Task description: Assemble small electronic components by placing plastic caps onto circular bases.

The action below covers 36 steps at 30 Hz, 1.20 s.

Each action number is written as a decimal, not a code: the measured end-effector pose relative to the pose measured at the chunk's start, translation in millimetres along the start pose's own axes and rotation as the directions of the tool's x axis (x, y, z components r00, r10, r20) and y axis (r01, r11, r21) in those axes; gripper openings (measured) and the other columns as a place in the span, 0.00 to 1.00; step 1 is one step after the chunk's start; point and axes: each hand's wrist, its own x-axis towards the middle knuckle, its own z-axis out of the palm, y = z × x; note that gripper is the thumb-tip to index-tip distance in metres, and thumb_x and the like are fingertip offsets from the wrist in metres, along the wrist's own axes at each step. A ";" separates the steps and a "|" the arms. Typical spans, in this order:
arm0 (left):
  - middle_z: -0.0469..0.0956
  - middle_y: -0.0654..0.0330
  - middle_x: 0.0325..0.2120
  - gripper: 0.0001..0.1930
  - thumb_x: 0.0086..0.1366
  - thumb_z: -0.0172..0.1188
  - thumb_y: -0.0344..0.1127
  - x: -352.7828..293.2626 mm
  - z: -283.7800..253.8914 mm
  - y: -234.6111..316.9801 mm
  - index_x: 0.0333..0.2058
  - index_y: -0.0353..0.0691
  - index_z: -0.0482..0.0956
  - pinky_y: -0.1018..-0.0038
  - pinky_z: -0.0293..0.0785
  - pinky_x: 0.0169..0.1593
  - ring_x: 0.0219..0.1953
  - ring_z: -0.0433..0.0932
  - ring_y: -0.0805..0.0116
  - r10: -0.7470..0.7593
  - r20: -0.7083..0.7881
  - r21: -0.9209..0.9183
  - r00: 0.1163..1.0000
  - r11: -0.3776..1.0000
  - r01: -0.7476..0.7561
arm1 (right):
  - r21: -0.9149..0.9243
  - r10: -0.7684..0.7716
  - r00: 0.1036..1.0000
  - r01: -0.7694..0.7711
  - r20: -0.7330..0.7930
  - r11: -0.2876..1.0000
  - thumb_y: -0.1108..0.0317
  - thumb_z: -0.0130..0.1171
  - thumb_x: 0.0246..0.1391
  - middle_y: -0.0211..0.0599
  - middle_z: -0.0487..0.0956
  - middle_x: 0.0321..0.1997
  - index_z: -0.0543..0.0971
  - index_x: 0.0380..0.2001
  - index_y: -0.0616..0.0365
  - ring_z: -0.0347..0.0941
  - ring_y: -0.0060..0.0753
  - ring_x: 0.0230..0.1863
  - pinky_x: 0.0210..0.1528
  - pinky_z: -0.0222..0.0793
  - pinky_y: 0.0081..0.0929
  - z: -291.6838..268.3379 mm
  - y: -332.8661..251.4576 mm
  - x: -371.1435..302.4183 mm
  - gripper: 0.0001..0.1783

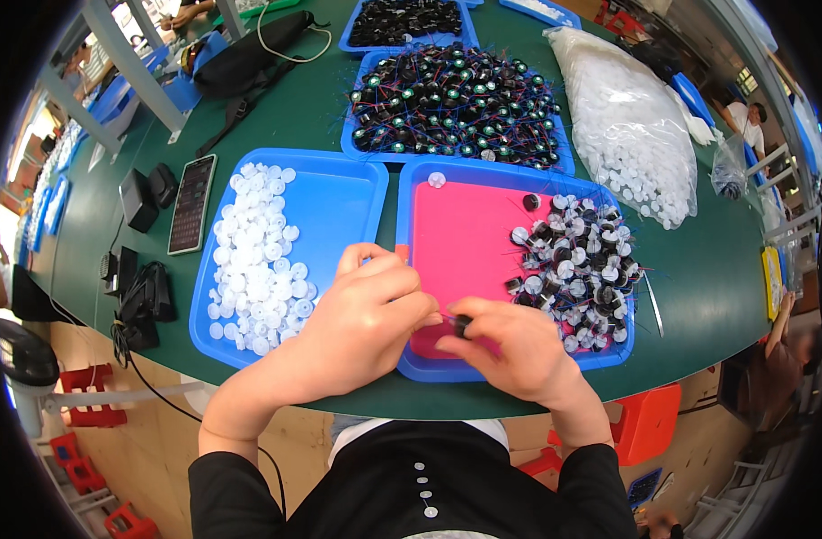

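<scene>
My right hand [519,346] pinches a small black cylindrical part [463,325] above the near edge of a blue tray [511,366] lined with pink. Close beside it, my left hand [361,314] has its fingers pressed together, the tips almost meeting the part; what they grip is too small to make out. Piled in the tray's right side are similar black parts with white caps [573,260] and thin wires. Left of my hands, a second blue tray [339,193] holds a heap of small white plastic caps [262,256]. One lone white cap [437,180] lies on the pink lining.
Behind stands a blue tray of wired black parts [456,103], with another tray of black pieces [406,20] beyond. A clear bag of white caps [622,117] sits at right, tweezers [653,304] near it. A calculator-like device [192,205] and black adapters [146,292] are left.
</scene>
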 end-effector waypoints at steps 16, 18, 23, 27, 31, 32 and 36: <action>0.65 0.65 0.14 0.08 0.42 0.62 0.22 -7.9 24.3 -0.5 0.25 0.35 0.77 0.67 0.64 0.40 0.18 0.68 0.70 0.072 -0.170 -0.054 0.983 0.995 -0.082 | 0.212 0.370 0.909 -0.407 0.194 0.889 0.79 0.51 0.50 0.42 0.70 0.29 0.66 0.31 0.63 0.69 0.43 0.26 0.26 0.64 0.32 10.0 3.5 -6.0 0.06; 0.64 0.65 0.12 0.07 0.42 0.61 0.22 -9.1 24.9 -0.4 0.24 0.34 0.77 0.67 0.65 0.40 0.15 0.66 0.71 0.116 -0.201 0.027 0.973 0.993 -0.113 | 0.166 0.379 0.895 -0.421 0.233 0.892 0.79 0.51 0.49 0.42 0.69 0.28 0.66 0.30 0.63 0.68 0.44 0.26 0.25 0.63 0.32 9.1 0.9 -4.8 0.06; 0.65 0.65 0.12 0.08 0.41 0.61 0.20 -11.1 26.1 0.8 0.24 0.33 0.77 0.67 0.67 0.39 0.15 0.66 0.70 0.096 -0.229 0.002 0.969 0.995 -0.098 | -0.029 0.239 0.967 -0.238 0.091 0.971 0.79 0.54 0.46 0.40 0.69 0.23 0.67 0.28 0.63 0.68 0.40 0.22 0.22 0.63 0.31 12.7 -2.3 -2.2 0.07; 0.70 0.62 0.12 0.07 0.41 0.63 0.19 -10.6 22.0 4.0 0.21 0.35 0.77 0.69 0.68 0.36 0.15 0.68 0.70 -0.025 -0.270 -0.121 0.962 0.993 -0.008 | -0.056 0.206 0.978 -0.204 0.027 0.977 0.79 0.55 0.45 0.38 0.69 0.21 0.68 0.27 0.63 0.68 0.38 0.20 0.21 0.63 0.28 14.2 -1.8 -3.8 0.07; 0.72 0.60 0.13 0.05 0.43 0.64 0.21 -6.2 10.2 -5.4 0.19 0.36 0.77 0.74 0.68 0.32 0.15 0.70 0.67 -0.249 -0.261 -0.360 0.933 0.921 0.145 | -0.088 0.202 0.976 -0.209 -0.080 0.974 0.78 0.57 0.43 0.36 0.70 0.18 0.71 0.27 0.62 0.68 0.35 0.17 0.18 0.62 0.27 6.3 5.1 -8.2 0.07; 0.72 0.60 0.13 0.05 0.43 0.64 0.21 -0.2 3.8 -14.7 0.19 0.36 0.77 0.75 0.68 0.31 0.16 0.70 0.66 -0.326 -0.273 -0.458 0.905 0.872 0.176 | -0.089 0.221 0.965 -0.234 -0.142 0.968 0.78 0.57 0.43 0.36 0.70 0.17 0.71 0.27 0.62 0.68 0.33 0.15 0.17 0.62 0.26 0.8 8.4 -10.7 0.06; 0.68 0.60 0.22 0.05 0.42 0.62 0.26 52.5 2.3 -63.6 0.20 0.35 0.74 0.70 0.65 0.31 0.29 0.68 0.62 0.208 -0.103 0.285 0.973 0.943 -0.171 | 0.185 0.448 0.874 -0.417 -0.186 0.890 0.80 0.57 0.42 0.27 0.66 0.12 0.74 0.23 0.62 0.58 0.13 0.10 0.14 0.52 0.15 -11.7 12.3 -11.3 0.04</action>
